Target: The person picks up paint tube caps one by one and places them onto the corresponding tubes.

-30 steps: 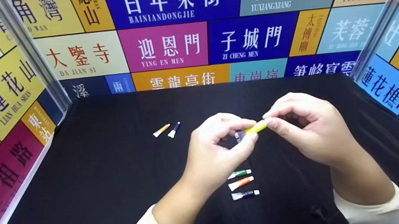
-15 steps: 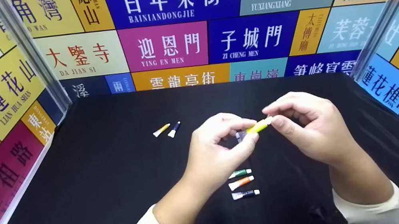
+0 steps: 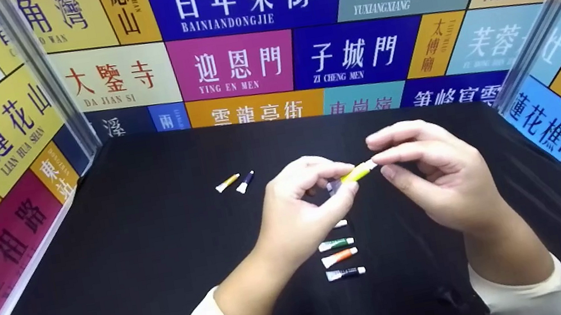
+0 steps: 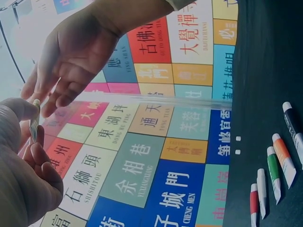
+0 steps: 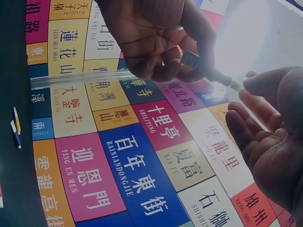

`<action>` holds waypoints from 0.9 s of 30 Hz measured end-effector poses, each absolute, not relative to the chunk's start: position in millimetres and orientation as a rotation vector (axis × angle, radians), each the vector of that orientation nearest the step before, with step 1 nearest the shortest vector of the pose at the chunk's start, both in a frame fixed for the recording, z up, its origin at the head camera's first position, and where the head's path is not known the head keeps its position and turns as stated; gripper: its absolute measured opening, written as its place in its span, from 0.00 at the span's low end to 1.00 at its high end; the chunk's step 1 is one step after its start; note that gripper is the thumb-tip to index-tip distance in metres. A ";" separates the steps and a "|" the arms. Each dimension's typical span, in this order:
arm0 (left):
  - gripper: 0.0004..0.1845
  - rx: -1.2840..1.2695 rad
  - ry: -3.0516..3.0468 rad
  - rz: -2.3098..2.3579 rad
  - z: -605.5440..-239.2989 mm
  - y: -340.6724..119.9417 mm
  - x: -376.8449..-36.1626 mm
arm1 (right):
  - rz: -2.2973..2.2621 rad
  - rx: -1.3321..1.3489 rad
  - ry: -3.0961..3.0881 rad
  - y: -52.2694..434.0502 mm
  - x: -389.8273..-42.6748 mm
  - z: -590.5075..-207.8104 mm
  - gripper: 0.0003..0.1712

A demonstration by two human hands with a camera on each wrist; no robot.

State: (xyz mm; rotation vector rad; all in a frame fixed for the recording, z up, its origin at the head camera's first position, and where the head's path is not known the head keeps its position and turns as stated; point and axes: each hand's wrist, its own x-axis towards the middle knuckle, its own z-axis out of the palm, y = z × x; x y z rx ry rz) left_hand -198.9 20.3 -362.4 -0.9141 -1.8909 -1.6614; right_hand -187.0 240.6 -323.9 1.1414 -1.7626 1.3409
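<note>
Both hands are working a yellow tube (image 3: 358,172) in mid-air above the black table (image 3: 134,273).

The left hand (image 3: 303,208) is pinching the tube's flat end between thumb and forefinger; the right hand (image 3: 431,172) is nipping its white cap with the fingertips, other fingers loosely spread. Since a second ago the tube is sitting higher and tilted more, baring another tube's cap below. At 6 o'clock a row of tubes (image 3: 340,257) is lying; at 10 o'clock, two more (image 3: 235,182).
</note>
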 end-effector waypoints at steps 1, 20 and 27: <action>0.09 -0.917 -1.887 -1.669 -362.5 20.5 -198.7 | 1.318 1.125 -1.767 240.1 -187.5 -324.0 0.11; 0.09 -0.949 -1.879 -1.693 -365.2 23.0 -197.4 | 1.246 0.987 -1.937 245.3 -193.7 -329.0 0.10; 0.09 -0.938 -1.889 -1.685 -365.2 23.5 -198.3 | 1.404 1.062 -1.902 247.0 -194.3 -330.0 0.11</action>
